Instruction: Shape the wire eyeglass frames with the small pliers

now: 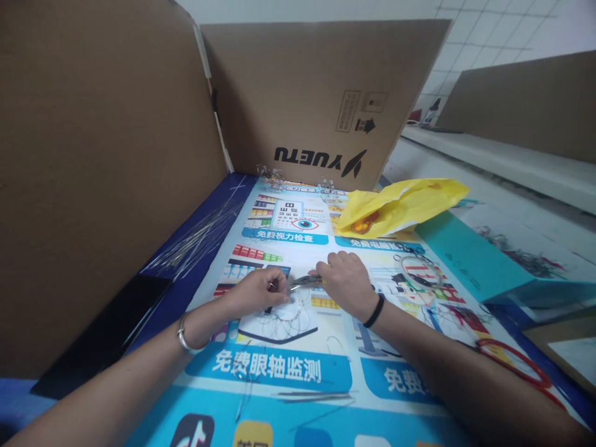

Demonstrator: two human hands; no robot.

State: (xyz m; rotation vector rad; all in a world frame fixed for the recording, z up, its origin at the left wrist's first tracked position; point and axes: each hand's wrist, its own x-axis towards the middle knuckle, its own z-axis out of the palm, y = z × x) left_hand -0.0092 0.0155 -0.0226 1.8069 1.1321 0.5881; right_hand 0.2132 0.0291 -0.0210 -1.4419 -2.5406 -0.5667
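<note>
My right hand [345, 282] is closed round the handles of a pair of pliers [305, 282], whose jaws point left toward my other hand. Thumb and fingertips pinched together, my left hand [261, 290] holds what looks like a thin wire [272, 287] close to the plier tips. Beneath both hands lies a loose tangle of fine wire [286, 323] on the printed sheet. Nearer to me are more bent wire pieces [244, 366] and several straight thin rods [316, 395].
Cardboard panels [288, 93] stand at the back and left. A yellow bag [400, 205] lies at the far right, near a teal box [475, 254]. Long thin rods [200, 242] rest at left. A red coil [514, 360] lies by my right forearm.
</note>
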